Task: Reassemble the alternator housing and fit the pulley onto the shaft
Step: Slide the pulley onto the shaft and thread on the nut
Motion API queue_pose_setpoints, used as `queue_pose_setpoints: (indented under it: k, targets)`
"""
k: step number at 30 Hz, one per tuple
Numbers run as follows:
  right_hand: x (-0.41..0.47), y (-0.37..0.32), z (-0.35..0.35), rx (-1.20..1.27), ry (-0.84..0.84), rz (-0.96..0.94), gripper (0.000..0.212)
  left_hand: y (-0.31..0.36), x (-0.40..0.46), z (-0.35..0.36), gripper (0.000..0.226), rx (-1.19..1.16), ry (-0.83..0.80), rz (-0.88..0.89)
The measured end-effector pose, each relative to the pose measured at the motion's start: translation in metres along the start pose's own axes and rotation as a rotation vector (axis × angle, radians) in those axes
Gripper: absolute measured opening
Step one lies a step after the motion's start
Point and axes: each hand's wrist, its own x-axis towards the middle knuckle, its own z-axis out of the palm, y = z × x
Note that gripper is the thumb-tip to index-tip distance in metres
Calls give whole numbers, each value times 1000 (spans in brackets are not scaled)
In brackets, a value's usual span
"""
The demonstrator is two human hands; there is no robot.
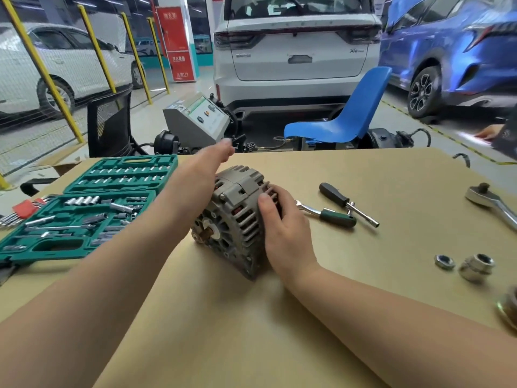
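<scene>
The grey alternator [233, 219] lies on its side in the middle of the cardboard-covered table [363, 175], its shaft end with a copper-coloured tip facing me. My right hand [282, 228] rests on its right flank, thumb and fingers curled over the vented housing. My left hand [216, 155] reaches out above and behind the alternator with fingers stretched forward, holding nothing. A ribbed metal part [509, 309], probably the pulley, sits at the right edge, partly out of view. A nut [444, 261] and a metal sleeve [477, 267] lie nearby.
An open green socket set [92, 208] fills the left of the table, red hex keys [22, 208] beside it. A small ratchet [327, 214], a black-handled driver [347, 204] and a large ratchet [492, 204] lie to the right. A blue chair [349, 113] stands behind.
</scene>
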Motion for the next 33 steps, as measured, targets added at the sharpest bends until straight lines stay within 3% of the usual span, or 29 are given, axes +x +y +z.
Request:
queue_pose_setpoints:
  k: [3,4,6,7,10,12,14,18,21,24,29,33]
  targets:
    - [-10,-12,1,-34,31,39,27,18,10,-1,122,174,-208,-115]
    - [-17,-16,3,-34,33,53,21,20,14,-2,125,217,-247,-108]
    - [-38,-24,7,-76,31,36,21,22,21,-5,109,264,-302,-46]
    - [-48,-29,7,-118,-7,16,32,22,24,-6,96,276,-340,-4]
    - [-61,-40,-10,-258,-258,19,70,27,35,-10,66,440,-425,119]
    - [-64,-45,-38,-423,-383,-36,75,38,40,-8,64,619,-394,171]
    - [-70,-46,-73,-657,-338,-161,68,49,42,2,74,775,-349,220]
    - [-75,-39,-144,-1040,-3,-397,40,48,39,41,102,1013,-352,235]
    - [-76,-34,-196,-1220,222,-277,42,38,39,58,95,1157,-292,298]
    - [-83,-25,-233,-1266,373,-19,45,36,40,59,99,1157,-276,278]
    - [-84,-16,-262,-1254,263,443,71,35,36,58,101,1141,-263,323]
    - [-87,-9,-264,-1319,278,455,65,34,34,56,99,1174,-236,368]
